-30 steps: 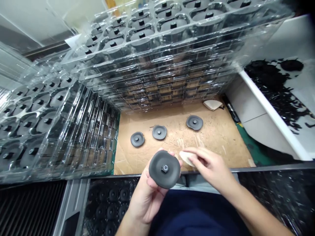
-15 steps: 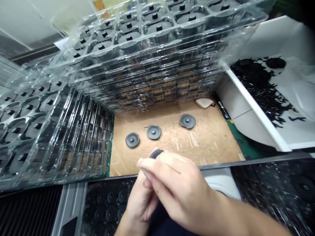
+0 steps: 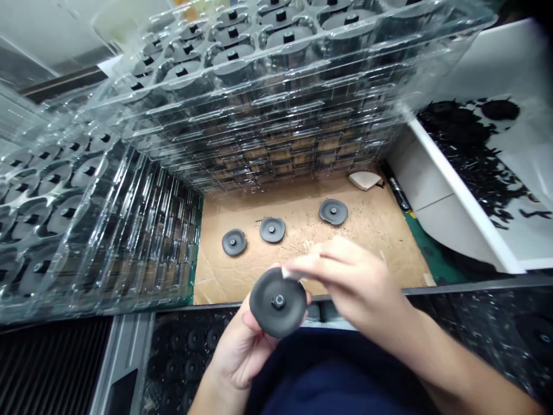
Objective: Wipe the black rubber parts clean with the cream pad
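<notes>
My left hand (image 3: 242, 346) grips a round dark grey rubber disc (image 3: 277, 302) with a small metal nut at its centre, held up facing me. My right hand (image 3: 349, 282) is closed on a small whitish piece (image 3: 287, 272) and presses it against the disc's upper right edge. Three more grey discs (image 3: 234, 241) (image 3: 272, 229) (image 3: 333, 211) lie on the brown cardboard sheet (image 3: 371, 242) beyond my hands.
Tall stacks of clear plastic trays (image 3: 276, 98) holding discs stand behind and to the left (image 3: 64, 219). A white bin (image 3: 466, 190) with black rubber scraps is at the right. A dark tray (image 3: 190, 351) of parts sits below left. A beige pad (image 3: 365, 180) lies far right.
My right hand swept across the disc, covering it half a second ago, and has moved back to its upper right edge. The disc faces me again.
</notes>
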The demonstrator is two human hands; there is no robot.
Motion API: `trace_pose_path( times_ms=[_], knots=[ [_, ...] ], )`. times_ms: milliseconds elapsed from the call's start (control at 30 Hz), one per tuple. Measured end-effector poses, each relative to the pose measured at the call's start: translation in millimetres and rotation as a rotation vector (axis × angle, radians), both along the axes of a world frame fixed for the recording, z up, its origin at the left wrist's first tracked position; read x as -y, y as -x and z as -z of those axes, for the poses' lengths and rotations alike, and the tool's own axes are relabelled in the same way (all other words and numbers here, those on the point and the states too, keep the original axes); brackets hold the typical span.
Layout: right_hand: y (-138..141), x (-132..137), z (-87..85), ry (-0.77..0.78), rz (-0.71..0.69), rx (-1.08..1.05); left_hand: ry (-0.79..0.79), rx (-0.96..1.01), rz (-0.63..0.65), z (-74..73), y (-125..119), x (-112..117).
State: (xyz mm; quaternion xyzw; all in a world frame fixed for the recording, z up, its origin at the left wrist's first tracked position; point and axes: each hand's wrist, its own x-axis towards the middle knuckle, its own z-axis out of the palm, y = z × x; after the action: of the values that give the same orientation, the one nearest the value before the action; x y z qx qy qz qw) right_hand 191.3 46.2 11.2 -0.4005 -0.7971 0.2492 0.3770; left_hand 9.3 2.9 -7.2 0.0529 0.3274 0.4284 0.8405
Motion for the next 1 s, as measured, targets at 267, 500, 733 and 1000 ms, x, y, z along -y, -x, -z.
trace_pose_path(
  times_ms=[267,500,733,1000],
  knots=[
    [-11.4,20.7,85.3,0.346,0.257,0.088,0.028,0.189,-0.047,-0.1,0.7,-0.2],
    [-3.0,41.2,129.4,0.267,0.285,0.181,0.063,0.086,-0.2,6.8,-1.0,-1.9],
    [-5.2,24.7,82.8,0.228,0.258,0.039,0.024,-0.036,-0.287,3.1,-4.9,0.3],
    [16.1,44.7,-0.1,0.021,0.023,-0.035,-0.049,-0.146,-0.275,-3.6,-8.8,7.2]
  ],
)
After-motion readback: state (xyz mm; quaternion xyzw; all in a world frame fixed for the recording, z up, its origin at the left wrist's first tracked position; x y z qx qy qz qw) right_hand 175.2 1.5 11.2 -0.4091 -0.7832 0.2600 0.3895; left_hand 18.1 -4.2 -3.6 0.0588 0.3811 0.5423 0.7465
